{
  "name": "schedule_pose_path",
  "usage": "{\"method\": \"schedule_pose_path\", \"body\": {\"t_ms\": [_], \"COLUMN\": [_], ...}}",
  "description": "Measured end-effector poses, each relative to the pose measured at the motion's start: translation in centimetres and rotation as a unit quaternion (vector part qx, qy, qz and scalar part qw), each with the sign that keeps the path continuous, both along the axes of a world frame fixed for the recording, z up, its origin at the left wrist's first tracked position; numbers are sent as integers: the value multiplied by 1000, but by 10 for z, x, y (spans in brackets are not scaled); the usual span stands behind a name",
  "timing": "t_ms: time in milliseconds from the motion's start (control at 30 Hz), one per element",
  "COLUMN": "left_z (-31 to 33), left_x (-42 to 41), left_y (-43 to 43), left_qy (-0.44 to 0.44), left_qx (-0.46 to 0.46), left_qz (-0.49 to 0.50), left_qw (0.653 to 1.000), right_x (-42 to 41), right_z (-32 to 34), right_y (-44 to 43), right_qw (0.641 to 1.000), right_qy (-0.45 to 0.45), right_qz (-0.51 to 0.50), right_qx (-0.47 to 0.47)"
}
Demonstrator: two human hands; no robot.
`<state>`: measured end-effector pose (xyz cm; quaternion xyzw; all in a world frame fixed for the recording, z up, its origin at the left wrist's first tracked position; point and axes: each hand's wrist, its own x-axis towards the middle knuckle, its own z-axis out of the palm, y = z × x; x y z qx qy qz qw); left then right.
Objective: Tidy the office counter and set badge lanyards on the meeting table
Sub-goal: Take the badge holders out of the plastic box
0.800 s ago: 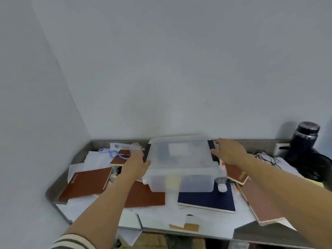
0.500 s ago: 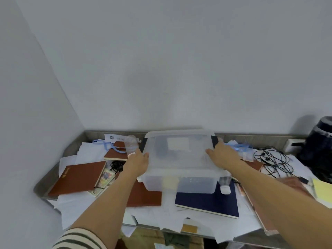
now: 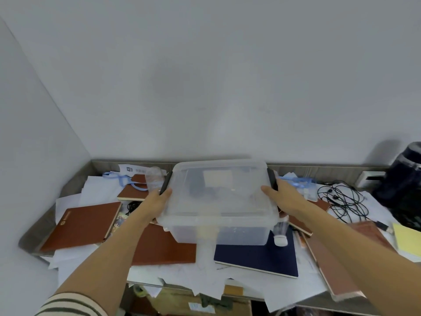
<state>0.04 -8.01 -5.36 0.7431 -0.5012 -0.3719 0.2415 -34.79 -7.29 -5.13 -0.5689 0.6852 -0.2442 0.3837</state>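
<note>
A clear plastic storage box (image 3: 218,201) with a lid and black side latches stands in the middle of the cluttered counter (image 3: 75,183). My left hand (image 3: 157,199) grips its left side and my right hand (image 3: 280,197) grips its right side. A blue badge lanyard (image 3: 123,179) lies at the back left by a white card. Another blue lanyard (image 3: 298,181) lies just right of the box, behind my right hand.
Brown notebooks (image 3: 84,224), a navy notebook (image 3: 257,256) and loose papers cover the counter. A small clear bottle (image 3: 280,233) lies at the box's front right corner. Tangled black cables (image 3: 344,199) and a dark jug (image 3: 403,179) sit at the right. A clear cup (image 3: 153,179) stands left of the box.
Both hands slid from the box's back corners to its sides and closed on it. The view shifted left and down slightly, so the box looks nearer.
</note>
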Motion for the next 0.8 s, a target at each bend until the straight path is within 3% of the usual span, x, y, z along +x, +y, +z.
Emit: {"method": "schedule_pose_path", "body": {"t_ms": [67,167,267,367,433,533,700,800], "left_z": [2,-3,-11,-7,-3,3,24,47], "left_x": [1,2,3,1,-4,-12,-22,-28], "left_y": [4,3,3,6,7,11,17,23], "left_qy": [77,87,-76,-275,-308,-223,-26,102], "left_qx": [18,-24,-110,-155,-132,-125,-180,-200], "left_qz": [36,55,52,13,-3,20,97,118], "left_qw": [996,994,990,949,942,967,979,967], "right_x": [-2,-1,1,4,6,5,16,42], "right_z": [-2,-4,-2,9,11,14,34,36], "right_y": [1,1,6,13,13,12,12,11], "right_qw": [999,999,986,938,918,934,990,984], "right_qy": [-33,-29,153,325,383,348,104,156], "right_qz": [-10,-26,-37,-27,-7,-18,-7,47], "right_qx": [12,10,-48,-115,-103,-78,-100,-79]}}
